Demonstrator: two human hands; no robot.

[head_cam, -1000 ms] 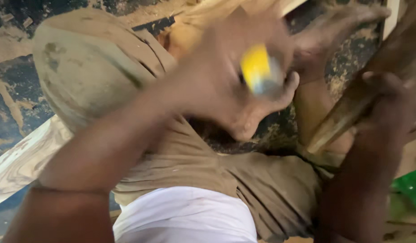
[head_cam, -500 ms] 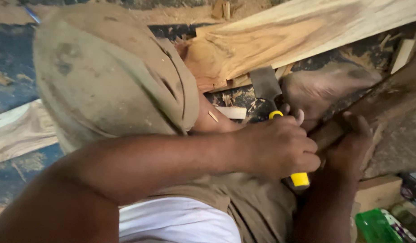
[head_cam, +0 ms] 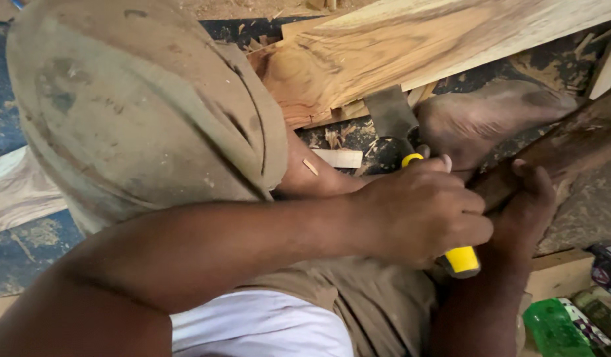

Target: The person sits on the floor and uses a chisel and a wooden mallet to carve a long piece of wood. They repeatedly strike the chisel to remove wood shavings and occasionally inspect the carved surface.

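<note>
The left hand [head_cam: 421, 211] is wrapped tight round the yellow handle of a chisel [head_cam: 411, 165], its butt sticking out below the fist at five o'clock and its broad dark blade [head_cam: 390, 114] pointing to eleven o'clock, resting against the end of a plank [head_cam: 411, 49] that runs off toward two o'clock. The right hand [head_cam: 523, 205], at three o'clock of the left, is closed on a dark wooden mallet [head_cam: 570, 149], though what kind of tool it is stays unclear from here. A bare foot [head_cam: 490, 119] lies just right of the blade. A bent knee [head_cam: 140, 112] in dusty khaki fills nine o'clock. Chips [head_cam: 338, 157] litter the floor.
</note>
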